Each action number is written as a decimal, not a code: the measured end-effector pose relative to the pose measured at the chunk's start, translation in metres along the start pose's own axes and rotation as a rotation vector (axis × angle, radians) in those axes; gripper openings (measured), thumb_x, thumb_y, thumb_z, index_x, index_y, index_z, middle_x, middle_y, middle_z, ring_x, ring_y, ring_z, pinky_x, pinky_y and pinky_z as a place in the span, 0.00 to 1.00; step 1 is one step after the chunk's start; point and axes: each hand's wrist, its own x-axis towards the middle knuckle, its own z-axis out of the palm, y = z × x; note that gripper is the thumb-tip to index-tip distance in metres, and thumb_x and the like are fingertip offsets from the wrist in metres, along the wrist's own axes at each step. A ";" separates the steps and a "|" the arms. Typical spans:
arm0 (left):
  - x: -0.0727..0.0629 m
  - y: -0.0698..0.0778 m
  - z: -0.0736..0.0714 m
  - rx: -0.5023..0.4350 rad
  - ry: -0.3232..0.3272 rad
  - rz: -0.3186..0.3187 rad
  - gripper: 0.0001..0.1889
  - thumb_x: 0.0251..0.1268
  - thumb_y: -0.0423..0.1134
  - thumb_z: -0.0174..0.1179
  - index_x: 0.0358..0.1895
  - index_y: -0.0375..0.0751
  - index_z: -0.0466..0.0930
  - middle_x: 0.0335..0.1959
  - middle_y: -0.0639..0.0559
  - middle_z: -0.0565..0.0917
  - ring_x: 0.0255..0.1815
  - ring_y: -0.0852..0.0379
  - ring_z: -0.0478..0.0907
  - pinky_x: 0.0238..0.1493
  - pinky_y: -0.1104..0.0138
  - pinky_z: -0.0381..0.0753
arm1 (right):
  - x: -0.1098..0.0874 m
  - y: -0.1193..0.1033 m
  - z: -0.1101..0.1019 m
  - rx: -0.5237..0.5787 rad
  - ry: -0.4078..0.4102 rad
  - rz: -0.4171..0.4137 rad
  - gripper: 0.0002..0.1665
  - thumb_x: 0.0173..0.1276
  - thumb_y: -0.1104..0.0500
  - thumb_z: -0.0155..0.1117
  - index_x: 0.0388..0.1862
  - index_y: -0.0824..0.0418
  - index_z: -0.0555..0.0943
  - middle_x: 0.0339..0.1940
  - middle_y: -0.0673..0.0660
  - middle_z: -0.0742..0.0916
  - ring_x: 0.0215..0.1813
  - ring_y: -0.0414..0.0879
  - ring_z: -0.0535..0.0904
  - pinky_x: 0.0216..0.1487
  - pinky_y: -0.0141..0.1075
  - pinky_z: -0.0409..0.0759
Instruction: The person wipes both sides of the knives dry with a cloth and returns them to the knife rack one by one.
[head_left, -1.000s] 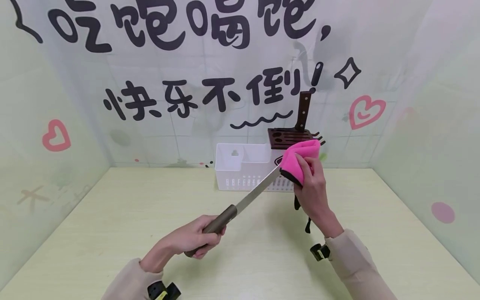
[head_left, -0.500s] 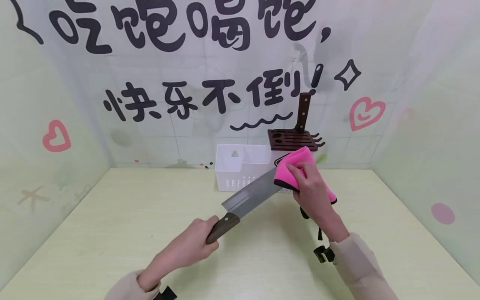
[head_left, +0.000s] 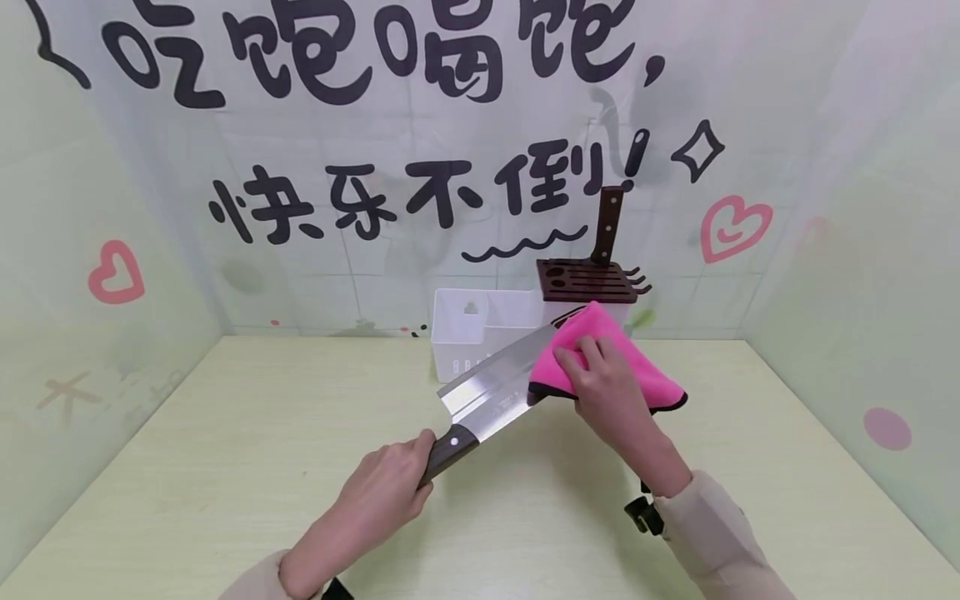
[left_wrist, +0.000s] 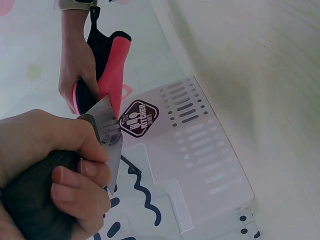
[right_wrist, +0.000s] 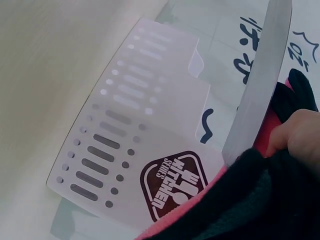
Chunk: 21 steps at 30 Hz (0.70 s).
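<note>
My left hand (head_left: 382, 487) grips the dark handle (head_left: 452, 450) of a cleaver (head_left: 487, 392), its broad steel blade slanting up to the right over the table. In the right hand (head_left: 611, 400) is a bright pink cloth (head_left: 641, 371) with a black edge, pinched round the far part of the blade and hiding the tip. Curled fingers round the handle fill the lower left of the left wrist view, with the blade (left_wrist: 112, 130) seen nearly edge-on. From the right wrist, the cloth's black underside (right_wrist: 235, 200) shows beside the blade (right_wrist: 260, 85).
Behind the blade stands a white perforated knife holder (head_left: 457, 358) against the back wall. Its brown slotted top (head_left: 581, 283) holds one upright brown-handled tool (head_left: 608, 225), with small hooks at the side. Pale wood table (head_left: 262, 417) lies all around, between printed walls.
The cleaver has turned from nearly edge-on to show its broad flat side. The right hand has drawn the cloth left and down along the blade, and the cloth's right corner has spread out.
</note>
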 end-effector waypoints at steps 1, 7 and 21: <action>0.000 0.000 0.000 0.012 0.006 0.008 0.14 0.39 0.27 0.63 0.27 0.36 0.66 0.16 0.54 0.72 0.14 0.63 0.64 0.11 0.74 0.61 | 0.000 -0.001 -0.001 0.003 -0.003 0.006 0.24 0.38 0.75 0.64 0.40 0.65 0.78 0.30 0.62 0.76 0.28 0.52 0.66 0.26 0.34 0.66; 0.000 0.000 0.000 0.044 0.035 0.034 0.13 0.39 0.27 0.62 0.27 0.36 0.66 0.17 0.53 0.73 0.14 0.62 0.66 0.11 0.74 0.62 | 0.000 -0.002 -0.009 0.009 0.006 0.065 0.27 0.37 0.74 0.66 0.42 0.65 0.79 0.33 0.64 0.76 0.34 0.55 0.69 0.31 0.37 0.72; 0.003 0.004 0.001 0.082 0.059 0.042 0.14 0.40 0.28 0.63 0.27 0.36 0.66 0.17 0.52 0.73 0.13 0.61 0.68 0.10 0.74 0.63 | 0.006 -0.023 -0.021 0.016 0.060 -0.154 0.23 0.40 0.74 0.62 0.40 0.62 0.78 0.31 0.61 0.77 0.31 0.51 0.71 0.28 0.33 0.72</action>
